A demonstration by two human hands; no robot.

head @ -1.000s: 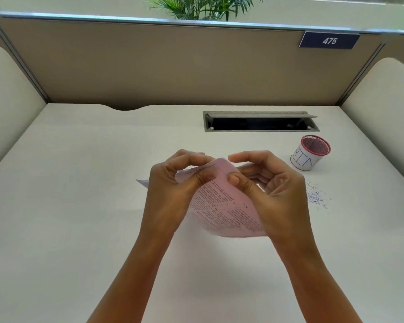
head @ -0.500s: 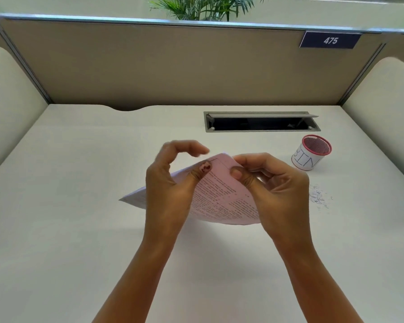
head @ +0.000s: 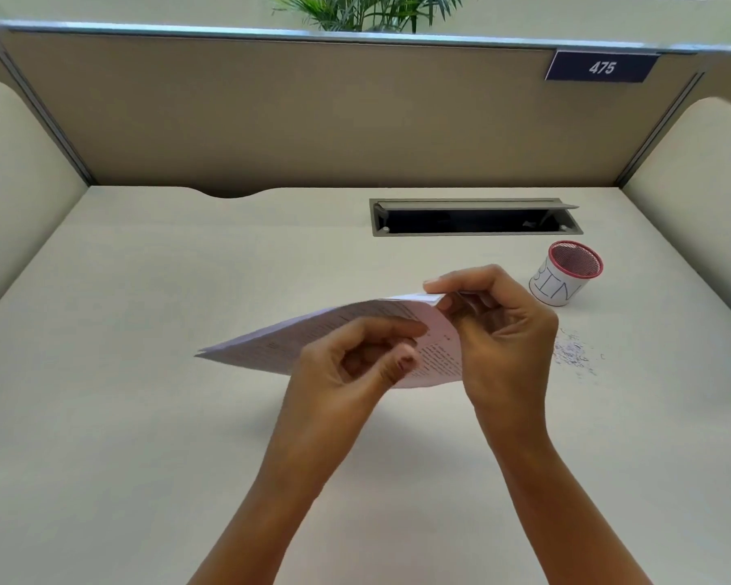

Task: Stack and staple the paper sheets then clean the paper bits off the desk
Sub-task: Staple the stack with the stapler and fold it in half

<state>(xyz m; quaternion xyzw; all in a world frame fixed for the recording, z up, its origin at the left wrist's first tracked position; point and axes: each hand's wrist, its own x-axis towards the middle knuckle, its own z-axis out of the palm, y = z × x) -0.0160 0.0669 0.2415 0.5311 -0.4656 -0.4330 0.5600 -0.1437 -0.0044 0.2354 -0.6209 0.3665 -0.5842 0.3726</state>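
A stack of pale pink printed paper sheets [head: 313, 337] hangs tilted above the middle of the desk [head: 144, 415], its far right corner raised. My right hand [head: 507, 331] pinches that raised corner between thumb and fingers. My left hand [head: 347, 365] is curled in front of the sheets' near edge; whether it grips them is hidden. A scatter of small paper bits [head: 572, 352] lies on the desk just right of my right hand. No stapler is in view.
A small white cup with a red mesh rim, marked BIN [head: 562, 285], stands behind the bits. An open cable slot [head: 473, 219] is set in the desk at the back. Partition walls [head: 271, 120] close off the back and both sides.
The sheets have swung flatter, their left end reaching further left. My left hand slid down from the top corner to the near edge. My right hand keeps the corner.
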